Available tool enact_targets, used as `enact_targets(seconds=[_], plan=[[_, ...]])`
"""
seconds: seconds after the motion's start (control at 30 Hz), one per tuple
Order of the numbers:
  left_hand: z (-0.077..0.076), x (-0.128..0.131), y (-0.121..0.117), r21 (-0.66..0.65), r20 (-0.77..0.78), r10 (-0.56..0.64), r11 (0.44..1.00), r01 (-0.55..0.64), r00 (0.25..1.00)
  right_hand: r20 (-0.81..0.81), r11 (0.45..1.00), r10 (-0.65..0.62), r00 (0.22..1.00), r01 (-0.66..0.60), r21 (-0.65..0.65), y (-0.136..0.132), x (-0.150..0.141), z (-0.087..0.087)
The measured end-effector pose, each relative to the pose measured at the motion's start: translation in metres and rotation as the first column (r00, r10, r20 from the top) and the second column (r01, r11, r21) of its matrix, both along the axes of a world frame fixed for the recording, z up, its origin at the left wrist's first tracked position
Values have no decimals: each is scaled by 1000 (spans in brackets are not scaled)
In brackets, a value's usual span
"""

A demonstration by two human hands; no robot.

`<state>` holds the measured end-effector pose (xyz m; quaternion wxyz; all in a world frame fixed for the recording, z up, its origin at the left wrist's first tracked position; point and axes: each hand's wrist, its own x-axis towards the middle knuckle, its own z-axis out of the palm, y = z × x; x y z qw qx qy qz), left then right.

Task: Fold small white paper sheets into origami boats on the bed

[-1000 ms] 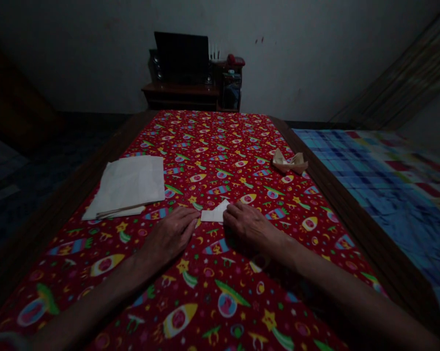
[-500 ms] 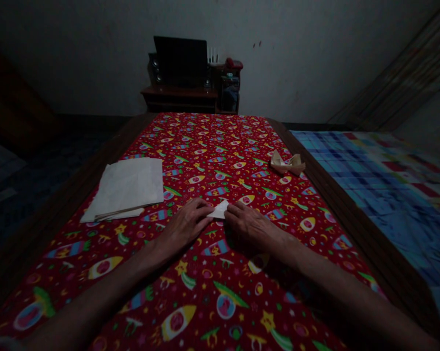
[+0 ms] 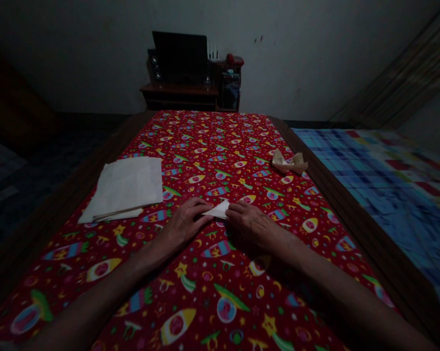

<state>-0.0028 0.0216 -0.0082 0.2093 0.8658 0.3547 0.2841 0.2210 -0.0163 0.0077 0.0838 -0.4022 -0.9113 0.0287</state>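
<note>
- Papers (image 3: 130,183) lay in an uneven, overlapping pile on the red cloth (image 3: 220,139), left of the folded paper (image 3: 218,210) and reaching farther back than it. The cloth covered the middle of the table (image 3: 348,214), with dark brown showing along both sides.
- The desk (image 3: 179,91) stood far beyond the folded paper and a little to its left, carrying the dark screen (image 3: 179,53).
- The left hand (image 3: 185,221) was at the left end of the folded paper, palm down, its thumb and fingers set narrowly apart with the pale point between them. How firmly they pressed could not be told.
- The folded paper, white and roughly triangular, rested on the cloth between both hands, its peak pointing away from the person.
- The phone (image 3: 234,59), red, sat well beyond the folded paper, slightly right of it.
- The right hand (image 3: 251,222) held the right end of the folded paper under bent fingers; its thumb was hidden.
- The tan shape (image 3: 289,163), folded with two raised ends, sat beyond the folded paper and to its right, near the cloth's edge.
- Plaid bedding (image 3: 355,175) spread well to the right of the folded paper, past the table's edge.
</note>
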Motion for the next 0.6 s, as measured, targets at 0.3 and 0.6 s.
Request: enact_targets(seconds=[0.3,0.6], plan=[[-4,2,-2,32,25,49,998,-50,998,99,975,-202,974,191,112,-7,-16,-3],[-5,28,-22,-193,145,299,943,-270,943,-103,943,-180,978,201,266,-9,-20,-8]])
